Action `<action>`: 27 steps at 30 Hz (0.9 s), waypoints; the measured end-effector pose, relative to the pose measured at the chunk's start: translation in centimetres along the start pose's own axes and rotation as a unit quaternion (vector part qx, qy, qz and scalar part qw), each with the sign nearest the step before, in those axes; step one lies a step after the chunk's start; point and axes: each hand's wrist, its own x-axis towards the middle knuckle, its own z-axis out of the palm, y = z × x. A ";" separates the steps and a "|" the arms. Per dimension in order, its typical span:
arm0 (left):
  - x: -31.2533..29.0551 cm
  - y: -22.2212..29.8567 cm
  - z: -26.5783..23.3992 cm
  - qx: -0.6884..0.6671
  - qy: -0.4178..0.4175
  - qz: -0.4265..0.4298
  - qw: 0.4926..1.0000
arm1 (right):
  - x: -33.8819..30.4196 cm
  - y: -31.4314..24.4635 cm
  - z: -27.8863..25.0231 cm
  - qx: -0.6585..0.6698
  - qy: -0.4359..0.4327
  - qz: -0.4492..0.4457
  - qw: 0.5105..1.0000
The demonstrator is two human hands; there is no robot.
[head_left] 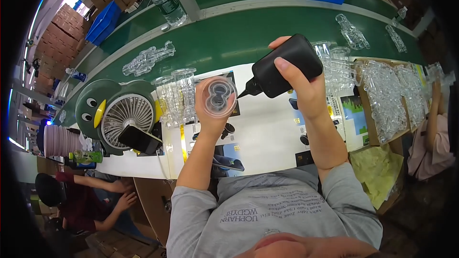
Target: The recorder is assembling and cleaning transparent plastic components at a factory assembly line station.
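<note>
My left hand is closed around a clear plastic cup-like part, whose round open end faces up and shows a figure-eight shape inside. In my right hand a black squeeze bottle lies tilted, its thumb and fingers wrapped round the body. The bottle's thin pointed nozzle reaches the rim of the clear part; whether it touches cannot be made out. Several similar clear parts stand left of my left hand, and more clear tubes stand beyond my right hand.
A green fan with a phone before it stands at the left. To the right, a cardboard box holds many clear parts. Loose clear pieces lie on the green belt. A water bottle stands farther back. People sit at both sides.
</note>
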 end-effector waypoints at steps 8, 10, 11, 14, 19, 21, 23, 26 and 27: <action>0.2 0.5 0.2 0.016 -0.005 0.012 1.000 | 0.2 0.0 -0.2 0.007 0.001 0.002 1.000; 0.2 0.3 0.0 0.019 -0.009 0.019 1.000 | 0.3 0.1 -0.2 0.006 -0.002 -0.001 1.000; 0.1 0.3 0.0 0.019 -0.010 0.018 1.000 | 0.2 0.1 -0.2 0.007 -0.001 0.000 1.000; 0.1 0.2 0.2 0.008 -0.013 0.015 1.000 | 0.1 0.1 -0.3 0.008 0.003 0.000 1.000; 0.0 0.4 0.0 0.010 -0.014 0.021 1.000 | 0.1 0.0 -0.1 0.014 0.011 -0.001 1.000; 0.0 0.5 0.2 0.009 -0.014 0.025 1.000 | 0.1 0.0 -0.3 0.010 0.010 -0.003 1.000; 0.1 0.4 0.5 0.006 -0.016 0.028 0.999 | 0.1 0.1 -0.7 0.004 0.011 -0.006 1.000; 0.0 0.2 -0.1 0.011 -0.011 0.037 0.999 | 0.1 0.0 -0.2 0.017 0.001 -0.006 1.000; 0.0 0.1 0.0 0.011 -0.013 0.036 0.999 | 0.2 0.0 -0.2 0.016 0.008 -0.002 1.000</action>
